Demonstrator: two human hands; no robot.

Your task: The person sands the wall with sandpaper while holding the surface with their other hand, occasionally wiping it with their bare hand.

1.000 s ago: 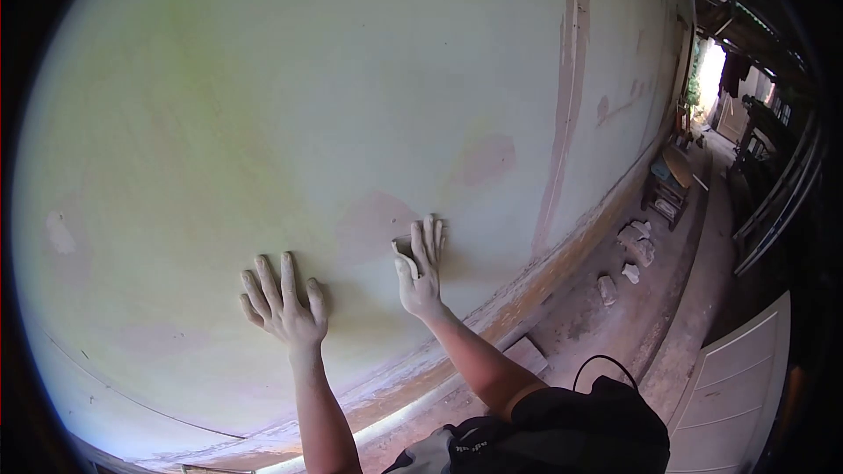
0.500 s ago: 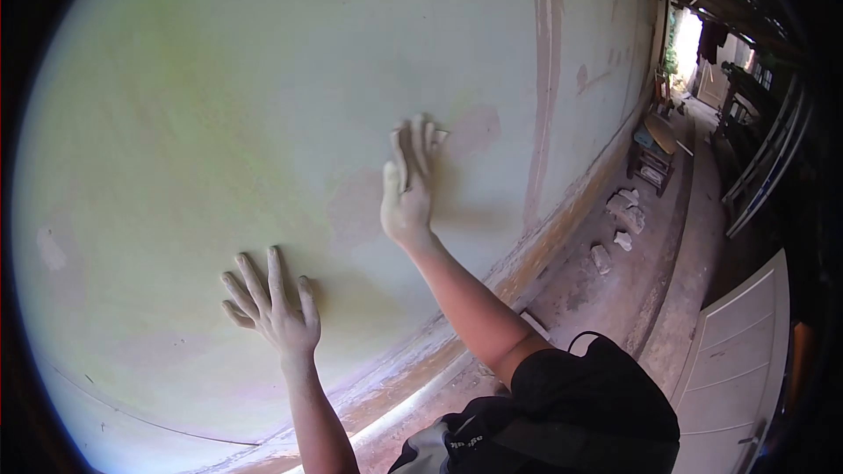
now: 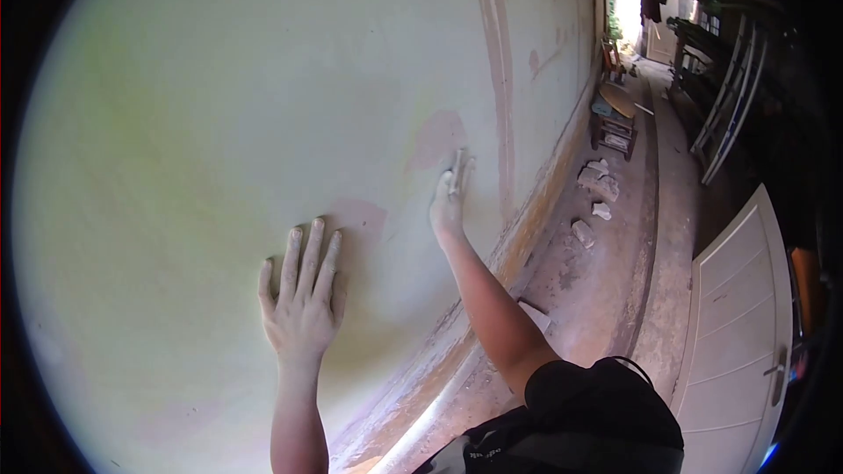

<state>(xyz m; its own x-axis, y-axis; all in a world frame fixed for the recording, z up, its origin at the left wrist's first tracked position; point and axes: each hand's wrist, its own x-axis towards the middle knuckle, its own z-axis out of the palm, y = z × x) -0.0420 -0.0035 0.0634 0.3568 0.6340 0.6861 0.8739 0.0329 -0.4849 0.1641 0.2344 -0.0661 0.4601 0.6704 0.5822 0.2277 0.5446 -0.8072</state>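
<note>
My left hand (image 3: pixel 303 307) lies flat against the pale green wall (image 3: pixel 219 149), its fingers stretched out and apart, holding nothing. Farther right and slightly higher, my right hand (image 3: pixel 449 206) presses on the same wall with its fingers close together. Under those fingers is a thin, small piece that looks like sandpaper, mostly hidden by the hand. Pale dust coats both hands. Just above the right hand the wall has a pinkish patch (image 3: pixel 441 136), and a second pinkish patch (image 3: pixel 362 213) shows between the hands.
A brown vertical strip (image 3: pixel 498 61) runs down the wall. Broken pale chunks (image 3: pixel 599 180) lie on the concrete floor (image 3: pixel 615 281), with a small wooden stand (image 3: pixel 613 134) beyond them. At right are a white door panel (image 3: pixel 733 325) and leaning metal rails (image 3: pixel 736 110).
My right hand has moved right and downward over the wall. My left hand has shifted right and points more upward. The view has turned, so the passage sits farther left.
</note>
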